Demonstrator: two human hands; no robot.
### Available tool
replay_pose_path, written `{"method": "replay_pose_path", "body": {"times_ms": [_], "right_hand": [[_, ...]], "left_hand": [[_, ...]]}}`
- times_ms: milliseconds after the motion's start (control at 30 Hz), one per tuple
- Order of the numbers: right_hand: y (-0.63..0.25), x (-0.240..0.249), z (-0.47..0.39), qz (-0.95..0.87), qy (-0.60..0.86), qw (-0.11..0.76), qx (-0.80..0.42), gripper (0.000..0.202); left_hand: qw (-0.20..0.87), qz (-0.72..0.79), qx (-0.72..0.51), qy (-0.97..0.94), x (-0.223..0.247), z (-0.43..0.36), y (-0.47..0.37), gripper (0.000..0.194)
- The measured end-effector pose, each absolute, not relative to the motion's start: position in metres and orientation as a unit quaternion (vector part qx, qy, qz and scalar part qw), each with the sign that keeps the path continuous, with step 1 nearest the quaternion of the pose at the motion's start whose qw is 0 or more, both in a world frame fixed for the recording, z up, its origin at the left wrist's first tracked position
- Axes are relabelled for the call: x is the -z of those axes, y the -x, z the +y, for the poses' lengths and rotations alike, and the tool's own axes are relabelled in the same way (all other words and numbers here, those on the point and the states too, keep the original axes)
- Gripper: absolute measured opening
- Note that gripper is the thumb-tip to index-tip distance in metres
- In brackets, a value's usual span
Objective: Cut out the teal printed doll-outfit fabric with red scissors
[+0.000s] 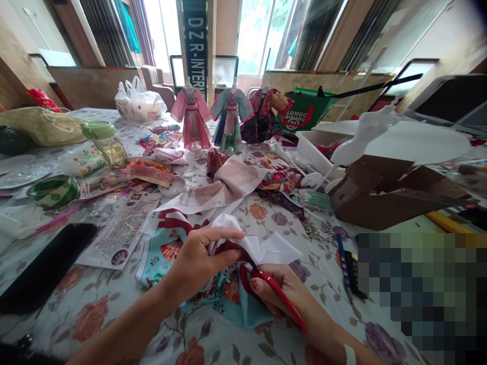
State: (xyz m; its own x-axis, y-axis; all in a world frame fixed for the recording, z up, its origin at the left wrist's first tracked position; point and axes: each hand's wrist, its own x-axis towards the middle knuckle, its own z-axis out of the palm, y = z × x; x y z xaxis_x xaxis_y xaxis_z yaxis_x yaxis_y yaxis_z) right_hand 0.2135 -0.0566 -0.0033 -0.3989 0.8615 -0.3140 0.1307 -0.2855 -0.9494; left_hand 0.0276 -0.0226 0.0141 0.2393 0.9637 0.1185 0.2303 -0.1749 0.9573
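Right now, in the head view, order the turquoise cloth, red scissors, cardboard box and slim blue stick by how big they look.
1. Cardboard box and turquoise cloth: about alike, cloth partly covered, unranked
2. Red scissors
3. Slim blue stick

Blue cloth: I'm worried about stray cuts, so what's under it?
The floral tablecloth shows around the blue cloth; whatever lies directly beneath the folds is covered and can't be seen.

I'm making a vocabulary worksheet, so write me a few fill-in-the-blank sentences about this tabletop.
The right hand holds scissors with a ____ handle.
The left hand grips turquoise fabric printed with folding ____.
The leftmost small dress has ____ sleeves.
The bottle has a ____ lid.
Missing words: red; fans; pink; green.
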Motion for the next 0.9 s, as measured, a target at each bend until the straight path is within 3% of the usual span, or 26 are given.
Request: {"method": "replay_pose_path", "body": {"times_ms": [900], "right_hand": [[-0.2125, 0.0070, -0.0598, -0.498, 0.478, 0.304, -0.657, 0.056]], "left_hand": [[0.474, 0.461, -0.428, -0.617, -0.0094, -0.0215, -0.0287, 0.023]]}}
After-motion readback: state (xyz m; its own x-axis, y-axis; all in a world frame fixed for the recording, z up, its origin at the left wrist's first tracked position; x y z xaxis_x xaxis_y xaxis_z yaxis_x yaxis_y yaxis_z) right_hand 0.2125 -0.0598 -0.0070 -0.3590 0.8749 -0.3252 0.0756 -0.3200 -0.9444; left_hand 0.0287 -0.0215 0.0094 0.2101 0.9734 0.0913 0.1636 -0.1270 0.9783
